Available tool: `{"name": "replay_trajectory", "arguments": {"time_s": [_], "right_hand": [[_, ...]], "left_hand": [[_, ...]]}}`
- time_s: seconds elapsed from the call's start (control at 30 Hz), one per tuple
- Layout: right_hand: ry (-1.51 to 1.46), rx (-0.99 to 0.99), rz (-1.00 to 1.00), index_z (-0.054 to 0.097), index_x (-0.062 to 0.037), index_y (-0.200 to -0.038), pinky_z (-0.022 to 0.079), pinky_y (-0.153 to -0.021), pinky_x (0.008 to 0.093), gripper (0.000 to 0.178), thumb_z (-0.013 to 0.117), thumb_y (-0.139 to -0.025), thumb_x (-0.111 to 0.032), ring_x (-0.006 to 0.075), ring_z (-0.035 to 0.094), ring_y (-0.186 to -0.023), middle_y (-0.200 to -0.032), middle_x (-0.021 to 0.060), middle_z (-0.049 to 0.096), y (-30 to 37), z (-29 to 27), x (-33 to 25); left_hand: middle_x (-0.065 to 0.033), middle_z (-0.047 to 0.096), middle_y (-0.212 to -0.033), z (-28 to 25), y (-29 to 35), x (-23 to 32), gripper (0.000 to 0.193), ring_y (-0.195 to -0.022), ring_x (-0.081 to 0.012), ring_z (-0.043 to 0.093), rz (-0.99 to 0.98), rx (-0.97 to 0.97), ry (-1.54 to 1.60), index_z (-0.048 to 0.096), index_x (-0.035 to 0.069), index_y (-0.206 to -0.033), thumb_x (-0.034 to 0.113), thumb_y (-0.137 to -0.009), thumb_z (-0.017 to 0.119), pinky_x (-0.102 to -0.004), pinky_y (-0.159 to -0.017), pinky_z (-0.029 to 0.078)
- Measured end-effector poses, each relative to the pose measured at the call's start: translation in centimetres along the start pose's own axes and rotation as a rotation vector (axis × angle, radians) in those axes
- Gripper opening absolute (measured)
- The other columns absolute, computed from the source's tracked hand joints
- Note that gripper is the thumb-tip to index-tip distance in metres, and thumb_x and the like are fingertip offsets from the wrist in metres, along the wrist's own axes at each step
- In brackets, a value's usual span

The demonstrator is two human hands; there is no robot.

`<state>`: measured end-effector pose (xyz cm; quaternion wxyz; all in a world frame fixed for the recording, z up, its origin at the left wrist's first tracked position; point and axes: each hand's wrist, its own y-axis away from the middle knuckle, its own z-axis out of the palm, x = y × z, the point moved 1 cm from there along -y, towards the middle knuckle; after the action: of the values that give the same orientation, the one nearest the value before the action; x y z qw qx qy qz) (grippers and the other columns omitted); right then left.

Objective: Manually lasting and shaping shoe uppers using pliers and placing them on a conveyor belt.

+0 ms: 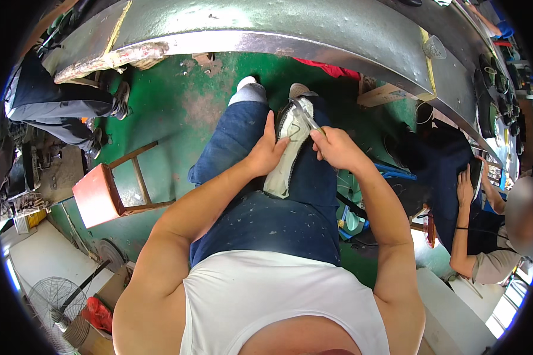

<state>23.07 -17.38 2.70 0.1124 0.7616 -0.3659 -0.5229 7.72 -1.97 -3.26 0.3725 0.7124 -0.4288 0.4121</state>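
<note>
A pale, long shoe [285, 165] with a dark stitched-looking edge lies lengthwise over my lap and right thigh, its bottom seemingly facing up. My left hand [266, 151] holds its left side, with the thumb on the pale surface and the fingers stretched along the edge. In my right hand [336, 148] is a hand tool [305, 116] with a curved metal head and a short handle. The metal end touches or hovers just over the far part of the shoe; which of these I cannot tell. My right fingers are closed around the handle.
A long metal-topped bench [249, 41] runs across the far side. To the left stand a reddish stool [98, 195] and a person's legs [65, 106]. Another person [474, 201] works close on my right. A fan [59, 307] stands at the lower left.
</note>
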Motion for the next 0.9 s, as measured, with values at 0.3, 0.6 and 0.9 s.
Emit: {"name": "replay_trajectory", "arguments": {"time_s": [0.3,0.6,0.9], "right_hand": [[-0.033,0.033,-0.074,0.060,0.0024,-0.093,0.051,-0.068,0.0417,0.037,0.054,-0.101,-0.033,0.0352,0.066,-0.071,-0.076,0.0196,0.066,4.0,1.7,2.5],[0.402,-0.072,-0.289,0.057,0.0000,-0.107,0.051,-0.078,0.0487,0.031,0.062,-0.096,-0.029,0.0433,0.065,-0.090,-0.099,0.0242,0.067,8.7,3.7,0.5],[0.254,-0.118,-0.094,0.062,-0.0002,-0.106,0.050,-0.083,0.0515,0.033,0.054,-0.100,-0.032,0.0454,0.063,-0.094,-0.100,0.0255,0.067,10.6,5.1,3.3]], "left_hand": [[-0.0169,0.056,-0.134,-1.0,-1.4,-1.1,0.064,-0.125,-0.0218,0.053,-0.303,-0.262,0.380,0.028,-0.003,-0.151,0.019,-0.100,0.060,-0.0336,-0.109,0.040],[-0.0153,0.058,-0.134,-1.4,-2.5,-0.3,0.063,-0.121,-0.0216,0.057,-0.418,-0.379,0.561,0.036,-0.003,-0.147,0.016,-0.096,0.067,-0.0359,-0.106,0.045],[-0.0198,0.037,-0.151,0.5,1.6,-2.3,0.077,-0.139,-0.0253,0.038,-0.218,-0.305,0.365,0.011,0.001,-0.156,0.026,-0.100,0.059,-0.0351,-0.116,0.030]]}}
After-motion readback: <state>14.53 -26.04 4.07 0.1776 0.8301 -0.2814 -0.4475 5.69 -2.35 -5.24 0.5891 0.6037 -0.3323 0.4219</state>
